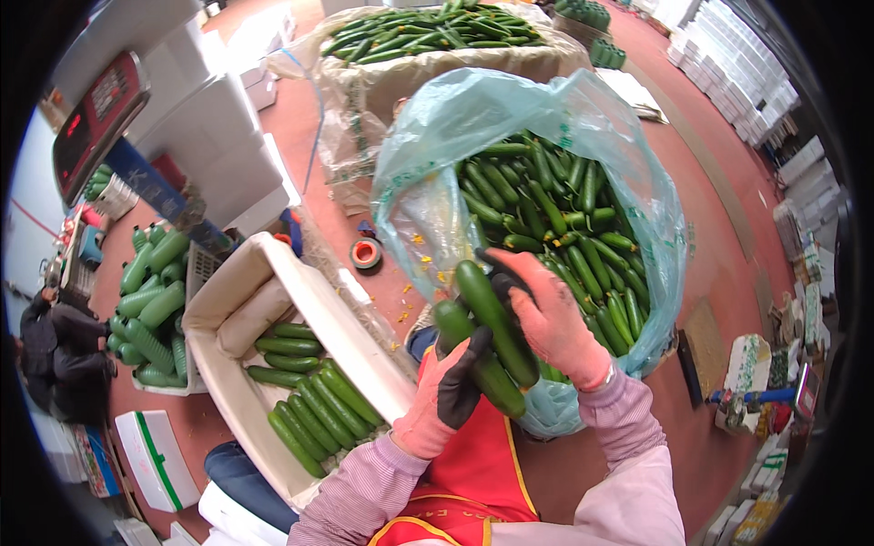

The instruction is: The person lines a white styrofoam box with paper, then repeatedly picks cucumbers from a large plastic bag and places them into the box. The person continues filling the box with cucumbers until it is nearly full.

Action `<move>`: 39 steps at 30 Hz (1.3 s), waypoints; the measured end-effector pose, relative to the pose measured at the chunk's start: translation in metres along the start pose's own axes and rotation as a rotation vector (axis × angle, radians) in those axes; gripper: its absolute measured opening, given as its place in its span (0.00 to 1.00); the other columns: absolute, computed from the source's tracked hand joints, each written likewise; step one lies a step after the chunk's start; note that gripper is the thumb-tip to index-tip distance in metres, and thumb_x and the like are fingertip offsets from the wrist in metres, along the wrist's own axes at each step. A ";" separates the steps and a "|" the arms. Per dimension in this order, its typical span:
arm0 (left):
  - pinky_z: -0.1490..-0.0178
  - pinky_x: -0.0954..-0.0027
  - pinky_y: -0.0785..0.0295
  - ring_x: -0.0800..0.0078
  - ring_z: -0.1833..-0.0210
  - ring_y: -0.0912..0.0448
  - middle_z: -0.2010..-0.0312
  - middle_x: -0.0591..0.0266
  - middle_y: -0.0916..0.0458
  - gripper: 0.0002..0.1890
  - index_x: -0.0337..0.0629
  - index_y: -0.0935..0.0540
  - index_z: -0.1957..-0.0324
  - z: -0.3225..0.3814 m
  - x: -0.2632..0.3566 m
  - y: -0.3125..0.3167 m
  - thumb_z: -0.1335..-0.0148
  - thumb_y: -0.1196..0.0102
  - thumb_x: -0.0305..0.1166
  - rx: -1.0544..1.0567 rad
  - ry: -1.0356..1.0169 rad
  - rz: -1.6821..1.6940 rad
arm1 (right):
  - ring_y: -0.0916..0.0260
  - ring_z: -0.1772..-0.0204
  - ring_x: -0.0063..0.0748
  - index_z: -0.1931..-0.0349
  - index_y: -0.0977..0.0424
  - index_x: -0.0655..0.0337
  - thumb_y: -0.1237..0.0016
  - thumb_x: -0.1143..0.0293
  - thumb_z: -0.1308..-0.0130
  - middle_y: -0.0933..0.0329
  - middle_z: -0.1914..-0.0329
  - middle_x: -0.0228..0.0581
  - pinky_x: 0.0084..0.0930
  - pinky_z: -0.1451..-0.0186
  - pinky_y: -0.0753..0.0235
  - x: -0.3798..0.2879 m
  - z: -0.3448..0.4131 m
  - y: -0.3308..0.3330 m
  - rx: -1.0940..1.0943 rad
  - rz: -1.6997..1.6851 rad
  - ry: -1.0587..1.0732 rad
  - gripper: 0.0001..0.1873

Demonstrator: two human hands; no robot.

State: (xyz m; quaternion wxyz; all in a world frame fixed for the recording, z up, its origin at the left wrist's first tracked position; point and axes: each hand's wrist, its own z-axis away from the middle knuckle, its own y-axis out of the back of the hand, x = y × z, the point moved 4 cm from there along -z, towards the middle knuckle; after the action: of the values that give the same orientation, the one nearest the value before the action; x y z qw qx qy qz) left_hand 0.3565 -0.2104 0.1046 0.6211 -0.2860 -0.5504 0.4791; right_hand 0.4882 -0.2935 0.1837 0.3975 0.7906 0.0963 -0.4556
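My left hand point(435, 403), in a pink glove with dark-coated fingers, is closed round a green cucumber point(452, 322). A second cucumber point(486, 299) lies alongside it, gripped by my right hand point(550, 317) in a matching glove. Both are held in front of my red apron point(471, 454), tilted from upper left to lower right. Just beyond my right hand stands a pale blue plastic bag point(666, 205) full of loose cucumbers point(539, 198). To the left is a box with a pale lining point(273, 249); cucumbers point(321, 416) lie side by side in it, with others laid crosswise behind.
A scale display point(102, 109) on a blue post point(153, 177) rises at the left. Behind the bag is a lined container point(444, 75) heaped with cucumbers. A tape roll point(366, 254) lies on the red floor. A crate of green ribbed bottle-like items point(153, 307) and a person point(61, 348) are farther left.
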 end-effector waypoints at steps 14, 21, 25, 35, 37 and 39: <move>0.30 0.49 0.30 0.57 0.36 0.25 0.40 0.51 0.23 0.27 0.39 0.31 0.32 0.055 0.074 0.072 0.30 0.43 0.33 -0.024 -0.070 0.558 | 0.21 0.60 0.42 0.56 0.21 0.63 0.42 0.76 0.44 0.19 0.62 0.45 0.31 0.55 0.23 -0.054 0.032 -0.064 -0.412 -0.058 -0.040 0.14; 0.38 0.58 0.24 0.62 0.42 0.21 0.43 0.54 0.21 0.22 0.34 0.26 0.37 0.112 0.108 0.115 0.28 0.44 0.35 0.238 -0.200 0.192 | 0.27 0.40 0.55 0.34 0.34 0.67 0.39 0.68 0.44 0.25 0.43 0.56 0.43 0.33 0.30 -0.054 -0.018 -0.100 -0.307 0.515 -0.021 0.36; 0.54 0.71 0.20 0.73 0.56 0.17 0.56 0.62 0.16 0.16 0.36 0.20 0.46 0.137 0.142 0.142 0.33 0.38 0.30 0.571 -0.505 -0.103 | 0.26 0.39 0.58 0.30 0.41 0.68 0.42 0.63 0.39 0.25 0.43 0.64 0.44 0.37 0.28 -0.108 -0.007 -0.232 -0.748 0.153 0.042 0.39; 0.33 0.58 0.32 0.54 0.42 0.23 0.42 0.50 0.24 0.27 0.41 0.32 0.30 0.185 0.278 0.181 0.32 0.47 0.28 0.847 -1.098 -1.448 | 0.18 0.49 0.45 0.49 0.28 0.62 0.52 0.70 0.36 0.17 0.54 0.47 0.38 0.48 0.20 -0.053 -0.001 -0.488 -0.728 0.329 0.306 0.16; 0.33 0.56 0.34 0.48 0.40 0.26 0.42 0.46 0.25 0.31 0.42 0.28 0.33 0.138 0.269 0.170 0.40 0.41 0.25 0.648 -0.861 -1.811 | 0.17 0.55 0.35 0.58 0.21 0.56 0.54 0.72 0.36 0.17 0.61 0.40 0.36 0.56 0.20 -0.015 0.016 -0.519 -0.578 0.423 0.460 0.10; 0.36 0.55 0.33 0.49 0.41 0.26 0.45 0.48 0.23 0.32 0.46 0.26 0.35 0.119 0.259 0.198 0.45 0.35 0.28 0.614 -0.731 -2.152 | 0.18 0.60 0.42 0.65 0.17 0.52 0.53 0.65 0.39 0.15 0.61 0.40 0.40 0.61 0.21 -0.070 0.020 -0.472 -0.613 0.433 0.539 0.10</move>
State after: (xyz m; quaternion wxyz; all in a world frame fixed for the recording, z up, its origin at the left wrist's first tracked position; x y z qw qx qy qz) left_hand 0.1698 0.0799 0.0632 0.5538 0.6419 -0.5152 -0.1259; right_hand 0.1924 0.0214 -0.0210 0.6597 0.7288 0.1592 -0.0909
